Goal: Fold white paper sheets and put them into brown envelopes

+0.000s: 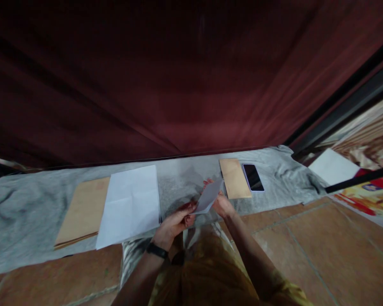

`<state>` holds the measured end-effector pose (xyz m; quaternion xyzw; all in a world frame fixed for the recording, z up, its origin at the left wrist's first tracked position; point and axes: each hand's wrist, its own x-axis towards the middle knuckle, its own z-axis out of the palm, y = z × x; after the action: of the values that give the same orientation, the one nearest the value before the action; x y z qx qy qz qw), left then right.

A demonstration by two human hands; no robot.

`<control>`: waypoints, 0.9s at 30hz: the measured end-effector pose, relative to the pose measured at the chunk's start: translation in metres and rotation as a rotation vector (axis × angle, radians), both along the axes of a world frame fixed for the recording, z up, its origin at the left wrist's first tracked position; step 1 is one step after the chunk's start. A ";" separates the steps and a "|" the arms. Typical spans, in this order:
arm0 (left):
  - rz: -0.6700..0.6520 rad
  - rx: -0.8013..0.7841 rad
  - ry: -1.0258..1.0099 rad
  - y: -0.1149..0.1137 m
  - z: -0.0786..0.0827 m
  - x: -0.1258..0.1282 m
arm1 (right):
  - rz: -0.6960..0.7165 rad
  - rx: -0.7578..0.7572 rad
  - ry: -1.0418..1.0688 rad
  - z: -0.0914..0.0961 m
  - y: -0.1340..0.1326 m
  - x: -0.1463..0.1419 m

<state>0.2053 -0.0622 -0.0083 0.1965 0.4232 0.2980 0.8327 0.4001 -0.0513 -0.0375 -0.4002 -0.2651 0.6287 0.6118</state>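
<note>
Both my hands hold a small folded white paper (208, 196) just above a grey cloth (25, 212) spread on the floor. My left hand (175, 222), with a dark watch at the wrist, pinches the paper's lower left corner. My right hand (221, 203) grips its right edge, fingers curled behind it. The paper tilts up to the right.
A large white sheet (129, 205) lies on the cloth to the left, overlapping a brown envelope (83, 210). A smaller brown envelope (234, 177) and a dark phone (252, 177) lie to the right. A dark red curtain (178, 85) hangs behind. Terracotta floor tiles (306, 250) lie nearer me.
</note>
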 end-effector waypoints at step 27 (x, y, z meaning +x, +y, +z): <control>0.037 0.394 0.781 0.028 -0.043 0.002 | -0.008 0.316 -1.550 -0.024 0.004 -0.017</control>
<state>0.2077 -0.0346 -0.0515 0.4420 0.6449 0.2912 0.5513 0.3829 -0.0476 -0.0614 -0.6336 -0.7004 0.1233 0.3046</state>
